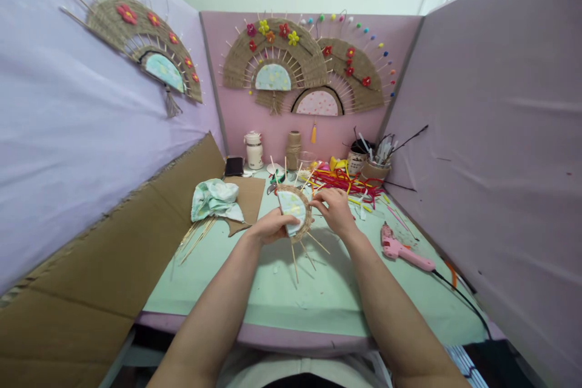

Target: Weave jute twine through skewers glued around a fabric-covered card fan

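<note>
My left hand grips a half-round fan base, its thumb pressed on the pale printed fabric face. Twine covers the curved rim, and several thin wooden sticks stick out from it like rays. Held over the table, the piece has its straight edge to the left. At the right side of the rim, my right hand has its fingers pinched together. What lies between those fingertips, if anything, is too small to make out.
A pink glue gun with a black cord lies on the right. Crumpled fabric, loose sticks and cardboard lie left. Red pipe cleaners, a twine spool and pots stand behind. Finished fans hang on the walls.
</note>
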`<action>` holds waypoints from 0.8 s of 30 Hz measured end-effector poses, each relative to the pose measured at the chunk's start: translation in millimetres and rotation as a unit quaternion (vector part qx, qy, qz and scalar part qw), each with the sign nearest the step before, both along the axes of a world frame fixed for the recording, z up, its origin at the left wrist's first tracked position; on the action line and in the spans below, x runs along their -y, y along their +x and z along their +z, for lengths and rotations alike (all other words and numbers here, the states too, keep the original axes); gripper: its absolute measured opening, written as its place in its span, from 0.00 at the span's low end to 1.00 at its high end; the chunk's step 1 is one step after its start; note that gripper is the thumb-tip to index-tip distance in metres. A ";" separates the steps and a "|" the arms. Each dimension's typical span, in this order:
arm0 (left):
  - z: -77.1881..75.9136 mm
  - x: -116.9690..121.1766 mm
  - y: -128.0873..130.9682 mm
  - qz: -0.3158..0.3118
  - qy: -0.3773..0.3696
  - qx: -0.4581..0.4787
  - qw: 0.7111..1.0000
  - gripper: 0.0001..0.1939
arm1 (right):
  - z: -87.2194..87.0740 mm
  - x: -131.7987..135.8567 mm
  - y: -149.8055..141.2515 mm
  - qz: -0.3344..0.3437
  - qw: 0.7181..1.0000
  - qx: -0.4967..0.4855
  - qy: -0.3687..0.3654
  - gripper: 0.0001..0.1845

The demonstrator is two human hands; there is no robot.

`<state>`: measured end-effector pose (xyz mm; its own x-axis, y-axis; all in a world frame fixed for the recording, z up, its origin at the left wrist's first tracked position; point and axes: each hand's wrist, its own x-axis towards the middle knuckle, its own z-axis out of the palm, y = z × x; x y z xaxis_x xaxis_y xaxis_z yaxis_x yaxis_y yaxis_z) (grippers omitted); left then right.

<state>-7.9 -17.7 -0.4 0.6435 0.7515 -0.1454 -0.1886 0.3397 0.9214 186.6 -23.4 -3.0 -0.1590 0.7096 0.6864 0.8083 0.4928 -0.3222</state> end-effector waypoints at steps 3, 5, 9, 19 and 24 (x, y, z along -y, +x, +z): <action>-2.5 -2.3 -2.7 -0.021 -0.009 0.004 1.000 0.24 | -0.7 -1.6 1.2 0.037 0.998 -0.043 -0.040 0.13; -4.1 -3.5 -2.6 -0.018 -0.014 0.017 1.000 0.24 | -1.2 -2.0 1.4 0.058 0.995 -0.062 -0.061 0.12; -4.5 -2.8 1.3 -0.009 -0.015 0.069 0.997 0.26 | -1.5 -0.7 0.3 0.064 0.992 -0.074 -0.081 0.10; -2.4 -3.6 -0.5 -0.001 -0.044 0.069 0.997 0.25 | 5.6 2.5 7.5 0.123 0.950 -0.179 -0.227 0.10; 1.0 -1.6 -4.8 -0.051 -0.046 0.058 0.996 0.25 | 15.5 11.3 25.8 0.218 0.853 -0.245 -0.406 0.15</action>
